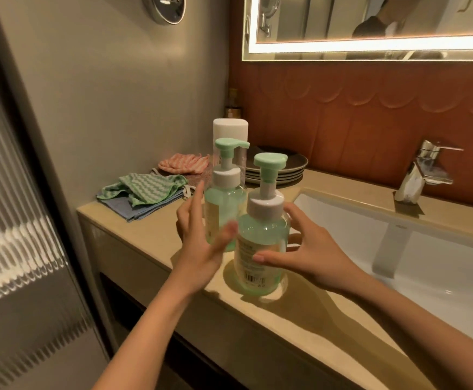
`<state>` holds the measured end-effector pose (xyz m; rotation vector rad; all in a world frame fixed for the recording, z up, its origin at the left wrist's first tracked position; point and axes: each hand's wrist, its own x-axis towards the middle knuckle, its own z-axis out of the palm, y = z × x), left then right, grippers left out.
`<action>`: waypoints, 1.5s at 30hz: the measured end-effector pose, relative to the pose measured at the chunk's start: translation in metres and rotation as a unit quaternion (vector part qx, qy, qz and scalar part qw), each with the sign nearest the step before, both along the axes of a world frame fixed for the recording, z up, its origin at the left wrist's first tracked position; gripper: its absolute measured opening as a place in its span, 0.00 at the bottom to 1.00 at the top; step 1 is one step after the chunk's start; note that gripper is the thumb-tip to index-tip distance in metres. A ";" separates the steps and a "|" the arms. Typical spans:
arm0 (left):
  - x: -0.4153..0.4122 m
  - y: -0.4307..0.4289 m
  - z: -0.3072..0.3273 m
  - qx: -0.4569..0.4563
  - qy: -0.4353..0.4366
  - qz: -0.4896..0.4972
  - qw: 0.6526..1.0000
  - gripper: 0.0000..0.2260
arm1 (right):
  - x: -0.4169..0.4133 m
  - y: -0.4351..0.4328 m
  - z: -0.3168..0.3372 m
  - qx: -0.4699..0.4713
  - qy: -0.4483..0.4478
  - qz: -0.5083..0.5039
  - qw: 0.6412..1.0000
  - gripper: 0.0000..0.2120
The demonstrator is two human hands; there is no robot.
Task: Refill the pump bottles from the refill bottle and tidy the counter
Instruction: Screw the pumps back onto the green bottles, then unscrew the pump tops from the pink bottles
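Two green pump bottles with mint pump heads and white collars stand on the beige counter (150, 249) left of the sink. The near pump bottle (262, 237) shows its label and barcode; my right hand (308, 254) wraps it from the right, thumb across the label and fingers behind its shoulder. The far pump bottle (222, 204) stands just behind and to the left. My left hand (198, 246) is blurred, with fingers spread, its index finger up beside the far bottle and holding nothing. A tall clear bottle with a white cap (230, 130) stands behind both, partly hidden.
Folded green, blue and pink cloths (142, 192) lie at the counter's back left. A stack of dark plates (280, 170) sits by the rust-coloured wall. The white sink (398, 249) and chrome faucet (424, 170) are to the right. A ribbed glass door (12, 206) stands at the left.
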<state>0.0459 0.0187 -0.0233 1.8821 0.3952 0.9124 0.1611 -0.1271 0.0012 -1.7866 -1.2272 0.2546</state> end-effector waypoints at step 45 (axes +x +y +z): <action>-0.004 -0.085 0.019 0.078 0.158 -0.074 0.982 0.32 | -0.026 -0.056 0.027 -0.184 -0.127 -0.142 0.964 0.30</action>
